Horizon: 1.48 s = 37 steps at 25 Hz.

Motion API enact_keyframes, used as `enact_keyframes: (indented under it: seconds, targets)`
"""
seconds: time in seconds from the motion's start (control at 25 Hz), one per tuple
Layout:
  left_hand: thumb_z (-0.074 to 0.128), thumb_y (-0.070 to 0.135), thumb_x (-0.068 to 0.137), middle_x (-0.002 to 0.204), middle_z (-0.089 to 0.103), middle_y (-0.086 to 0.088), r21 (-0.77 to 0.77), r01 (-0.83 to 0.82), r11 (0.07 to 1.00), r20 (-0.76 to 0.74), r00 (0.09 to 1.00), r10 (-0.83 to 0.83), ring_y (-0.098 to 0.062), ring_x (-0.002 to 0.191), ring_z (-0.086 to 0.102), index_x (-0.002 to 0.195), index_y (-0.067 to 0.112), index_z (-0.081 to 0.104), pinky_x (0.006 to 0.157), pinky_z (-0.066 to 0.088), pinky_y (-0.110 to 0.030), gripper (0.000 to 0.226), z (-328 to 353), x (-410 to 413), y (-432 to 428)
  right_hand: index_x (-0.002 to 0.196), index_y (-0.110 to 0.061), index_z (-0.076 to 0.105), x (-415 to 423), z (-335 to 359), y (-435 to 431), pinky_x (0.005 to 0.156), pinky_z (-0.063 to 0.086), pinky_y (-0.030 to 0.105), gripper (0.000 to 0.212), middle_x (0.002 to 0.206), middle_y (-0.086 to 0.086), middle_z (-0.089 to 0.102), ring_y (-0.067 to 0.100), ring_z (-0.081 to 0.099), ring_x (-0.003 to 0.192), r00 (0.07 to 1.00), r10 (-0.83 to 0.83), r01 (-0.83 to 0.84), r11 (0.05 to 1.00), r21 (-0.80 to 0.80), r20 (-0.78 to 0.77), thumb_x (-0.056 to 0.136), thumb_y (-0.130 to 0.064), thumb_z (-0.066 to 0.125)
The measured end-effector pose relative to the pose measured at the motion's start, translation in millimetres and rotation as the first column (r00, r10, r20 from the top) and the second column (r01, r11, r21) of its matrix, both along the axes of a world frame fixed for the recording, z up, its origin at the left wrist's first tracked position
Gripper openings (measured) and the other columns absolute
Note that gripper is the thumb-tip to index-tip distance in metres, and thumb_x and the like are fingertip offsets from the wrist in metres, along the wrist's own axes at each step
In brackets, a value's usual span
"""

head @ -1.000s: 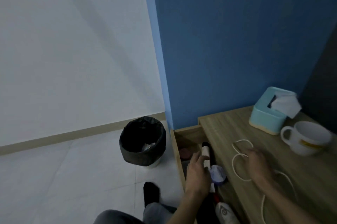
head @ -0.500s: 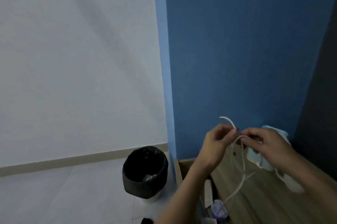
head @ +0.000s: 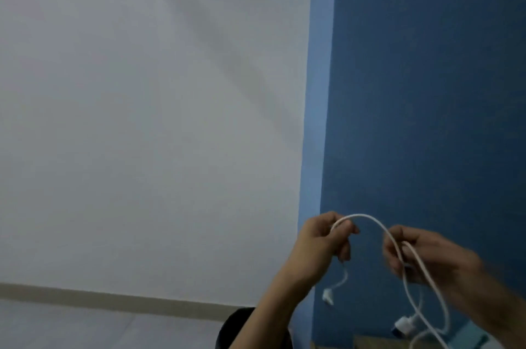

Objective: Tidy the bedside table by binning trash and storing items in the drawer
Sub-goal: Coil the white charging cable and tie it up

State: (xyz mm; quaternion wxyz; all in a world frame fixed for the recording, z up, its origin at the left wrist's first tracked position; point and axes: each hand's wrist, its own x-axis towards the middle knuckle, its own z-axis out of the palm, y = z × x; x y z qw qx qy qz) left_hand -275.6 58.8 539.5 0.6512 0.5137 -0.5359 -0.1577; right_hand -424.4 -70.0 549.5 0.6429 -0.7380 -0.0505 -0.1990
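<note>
Cable: a white cable (head: 370, 219) is up in the air in front of the blue wall (head: 427, 78), arched between the two hands at about 5 o'clock in the view.
Left hand: the left hand (head: 321, 246) is closed round one stretch of the cable, thumb and fingers pinching it; a short tail hangs below the fist and ends in a small white plug (head: 328, 297).
Right hand: the right hand (head: 427, 257) is curled round the other stretch, with more than one strand running through it. It is blurred, so exactly how the fingers sit I cannot tell.
Loose end: from the right hand the cable drops in loops towards 5 o'clock, where a second white plug (head: 402, 325) dangles just above the wooden table edge (head: 367, 341).
Bin: the rim of a black bin (head: 239, 328) peeps in at 6 o'clock, behind the left forearm; what is inside is hidden.
Other things: a corner of something pale turquoise (head: 469, 338) sits at the bottom right, too cropped to name.
Drawer: out of sight.
Progress: to my eye they are gathering the cable into a coil to go in the drawer, so it is off the table but not stored. How much else is done or left I cannot judge, as the tabletop is nearly all out of view.
</note>
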Motion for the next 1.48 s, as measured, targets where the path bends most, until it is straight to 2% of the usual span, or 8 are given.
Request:
enact_keyframes:
  seconds: [0.12, 0.32, 0.56, 1.0, 1.16, 1.28, 1.36, 1.48]
  targets:
    - [0.045, 0.007, 0.096, 0.032, 0.04, 0.007, -0.027, -0.002, 1.0, 0.02, 1.0, 0.002, -0.003, 0.028, 0.035, 0.076, 0.014, 0.056, 0.032, 0.033, -0.017, 0.024, 20.1, -1.1, 37.8, 0.116, 0.012, 0.047, 14.2, 18.7, 16.0, 0.071, 0.048, 0.025, 0.049, 0.078, 0.02, 0.06, 0.024, 0.058, 0.075, 0.924, 0.382, -0.382, 0.917, 0.113, 0.026, 0.089, -0.029, 0.051]
    - [0.041, 0.006, 0.095, 0.035, 0.029, 0.011, 0.044, 0.074, 0.996, -0.01, 0.997, -0.074, -0.003, 0.03, 0.02, 0.072, 0.018, 0.054, 0.035, 0.013, -0.008, 0.029, 50.6, -10.2, 82.9, 0.105, 0.012, 0.045, 27.0, 46.8, 62.3, 0.077, 0.041, 0.035, 0.035, 0.085, 0.017, 0.056, 0.028, 0.053, 0.08, 0.77, 0.636, -0.638, 0.767, 0.065, 0.045, 0.08, -0.012, 0.045]
    - [0.041, 0.023, 0.096, 0.043, 0.026, 0.013, 0.026, 0.283, 0.959, -0.182, 0.944, -0.274, 0.0, 0.037, 0.021, 0.077, 0.017, 0.058, 0.034, 0.014, -0.012, 0.026, 73.8, -9.5, 114.3, 0.06, -0.011, 0.06, 22.6, 70.8, 87.2, 0.043, 0.042, 0.019, 0.062, 0.044, 0.001, 0.041, 0.014, 0.042, 0.043, 0.984, -0.123, 0.133, 0.988, -0.075, 0.128, 0.033, -0.063, 0.08]
    - [0.029, 0.043, 0.094, 0.045, 0.014, 0.008, 0.007, 0.545, 0.839, -0.244, 0.814, -0.527, -0.006, 0.042, 0.011, 0.08, 0.023, 0.07, 0.035, 0.013, -0.013, 0.048, 106.1, -8.2, 130.9, 0.068, -0.013, 0.067, 29.1, 126.3, 100.5, 0.038, 0.023, 0.015, 0.06, 0.043, -0.005, 0.033, 0.005, 0.024, 0.04, 0.931, -0.104, 0.256, 0.87, -0.422, 0.349, 0.05, -0.07, 0.071]
    - [0.033, 0.025, 0.096, 0.054, 0.053, 0.009, 0.006, 0.603, 0.798, -0.186, 0.785, -0.591, -0.003, 0.05, 0.042, 0.078, 0.018, 0.07, 0.041, 0.03, -0.01, 0.041, 103.1, -9.3, 130.2, 0.058, -0.016, 0.063, 47.6, 125.3, 104.8, 0.035, 0.023, 0.013, 0.054, 0.037, -0.006, 0.033, 0.003, 0.024, 0.035, 0.898, -0.178, 0.331, 0.876, -0.352, 0.402, 0.049, -0.07, 0.071]
    - [0.041, 0.028, 0.093, 0.06, 0.059, 0.007, 0.006, 0.715, 0.699, -0.206, 0.685, -0.699, -0.003, 0.051, 0.03, 0.109, 0.017, 0.061, 0.038, 0.026, -0.01, 0.028, 101.3, -11.1, 132.1, 0.052, -0.015, 0.056, 61.6, 122.0, 117.1, 0.036, 0.024, 0.014, 0.034, 0.034, -0.008, 0.038, 0.003, 0.025, 0.035, 0.876, -0.219, 0.381, 0.861, -0.337, 0.43, 0.077, -0.034, 0.067]
    - [0.025, 0.044, 0.097, 0.047, 0.05, 0.012, 0.044, 0.677, 0.735, -0.192, 0.728, -0.659, -0.005, 0.048, 0.019, 0.136, 0.014, 0.04, 0.035, 0.016, -0.012, 0.052, 103.9, -13.1, 134.7, 0.051, -0.017, 0.054, 69.0, 124.3, 118.3, 0.038, 0.023, 0.016, 0.037, 0.033, -0.01, 0.041, 0.004, 0.026, 0.035, 0.854, -0.238, 0.413, 0.851, -0.324, 0.463, 0.087, -0.011, 0.057]
    - [0.015, 0.038, 0.101, 0.046, 0.049, 0.01, 0.061, 0.503, 0.862, -0.067, 0.864, -0.499, -0.005, 0.047, 0.024, 0.143, 0.0, 0.027, 0.039, 0.021, -0.012, 0.058, 104.4, -13.4, 135.5, 0.053, -0.019, 0.061, 63.2, 125.7, 126.5, 0.045, 0.025, 0.018, 0.029, 0.046, 0.004, 0.042, 0.013, 0.031, 0.041, 0.882, -0.158, 0.325, 0.886, -0.331, 0.443, 0.068, -0.041, 0.072]
